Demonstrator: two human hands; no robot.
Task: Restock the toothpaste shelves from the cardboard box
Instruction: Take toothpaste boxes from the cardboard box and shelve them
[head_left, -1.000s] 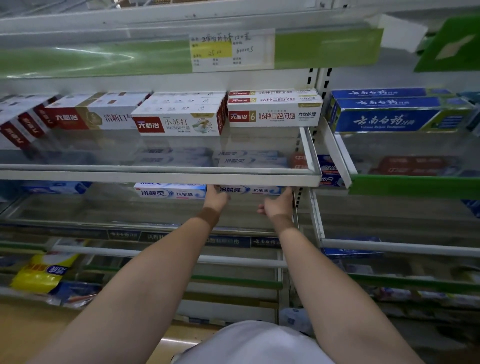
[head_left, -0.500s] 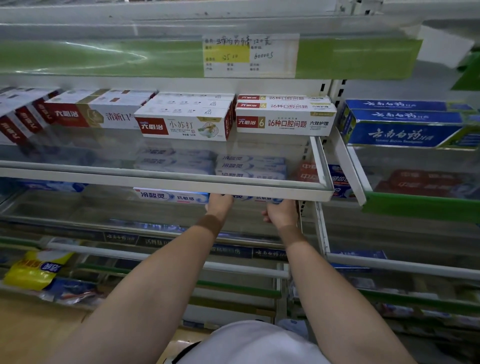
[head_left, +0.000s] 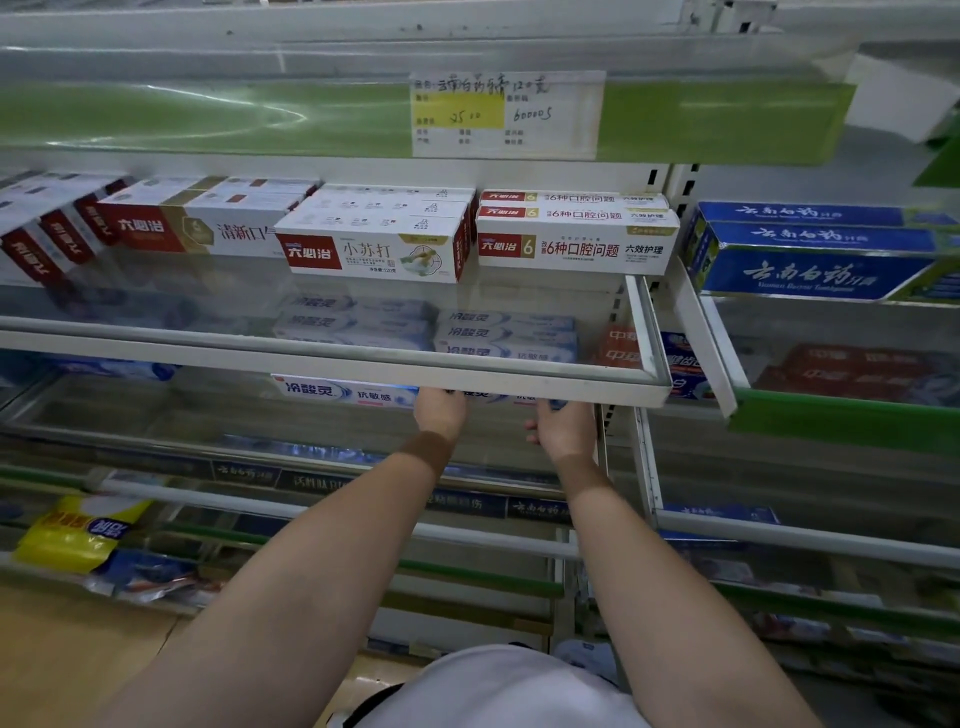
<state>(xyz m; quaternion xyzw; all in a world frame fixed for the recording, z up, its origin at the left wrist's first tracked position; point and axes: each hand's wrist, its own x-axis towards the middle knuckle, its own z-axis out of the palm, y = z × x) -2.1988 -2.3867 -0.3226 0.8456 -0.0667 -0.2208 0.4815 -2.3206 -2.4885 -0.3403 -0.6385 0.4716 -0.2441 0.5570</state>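
Both arms reach forward and up to the second glass shelf (head_left: 332, 447), under the white front rail (head_left: 332, 371) of the shelf above; the left hand (head_left: 440, 415) and the right hand (head_left: 563, 428) are up at a white and blue toothpaste box (head_left: 498, 397) that lies long-ways on that shelf. The left hand is at the box's left end and the right hand at its right end; the rail hides the fingertips, so I cannot tell if the fingers are curled round the box or just pushing on it. The two hands are near each other but do not touch.

Just to the left of the held box lies another box of the same kind (head_left: 343, 391), and the two boxes look end to end; more boxes like them show faintly through the glass behind (head_left: 431, 327).

On the shelf above sit red and white toothpaste boxes (head_left: 374, 249) in rows; the row on the right (head_left: 576, 244) has a big 6 on it. In the next bay to the right are blue toothpaste boxes (head_left: 815, 260); below them are red ones (head_left: 852, 364), blurry through the glass. A white and yellow price tag (head_left: 506, 111) with handwriting hangs on the green strip (head_left: 208, 117) at the top. Low on the left lies a yellow packet (head_left: 78, 535). The cardboard box is out of view.
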